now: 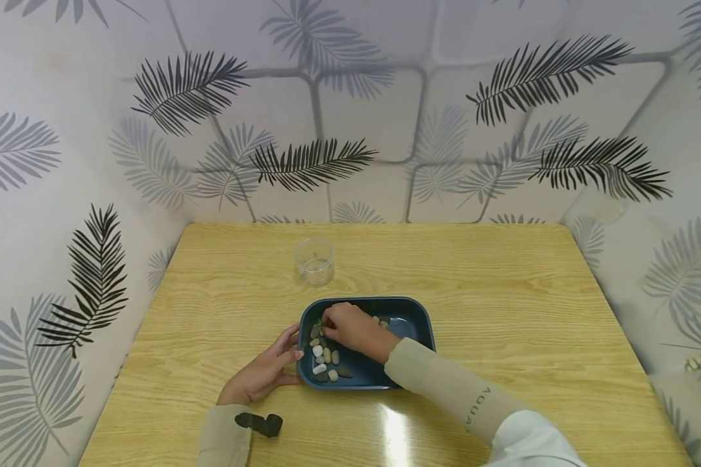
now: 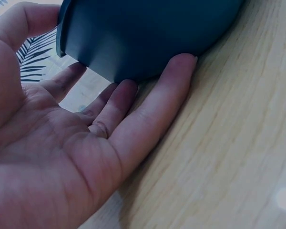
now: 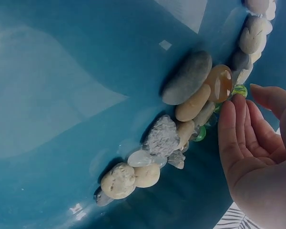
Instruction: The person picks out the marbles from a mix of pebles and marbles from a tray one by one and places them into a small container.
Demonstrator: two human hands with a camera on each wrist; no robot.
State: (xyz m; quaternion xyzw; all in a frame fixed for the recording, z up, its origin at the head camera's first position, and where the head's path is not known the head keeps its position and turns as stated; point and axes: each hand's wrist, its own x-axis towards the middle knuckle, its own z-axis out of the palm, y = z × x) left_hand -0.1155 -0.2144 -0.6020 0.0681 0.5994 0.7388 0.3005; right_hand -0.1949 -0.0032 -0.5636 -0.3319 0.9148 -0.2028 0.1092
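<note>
A dark blue tray [image 1: 380, 378] sits on the table with stones and glass marbles gathered along one side. My left hand [image 1: 263, 373] rests at the tray's left end. In the left wrist view its fingers [image 2: 150, 117] lie fairly straight and spread against the outer wall, thumb at the rim. My right hand [image 1: 356, 327] reaches inside. In the right wrist view, its thumb and fingertips pinch a yellow-green marble [image 3: 239, 90]. Beside it lie an amber stone [image 3: 219, 83], a large grey pebble [image 3: 188, 78] and a green marble [image 3: 200, 134].
A clear glass cup [image 1: 315, 263] stands behind the tray on the wooden table [image 1: 502, 292]. White pebbles [image 1: 318, 351] and tan pebbles [image 1: 333, 375] lie in the tray's left part. A leaf-patterned wall [image 1: 362, 117] rises behind the table.
</note>
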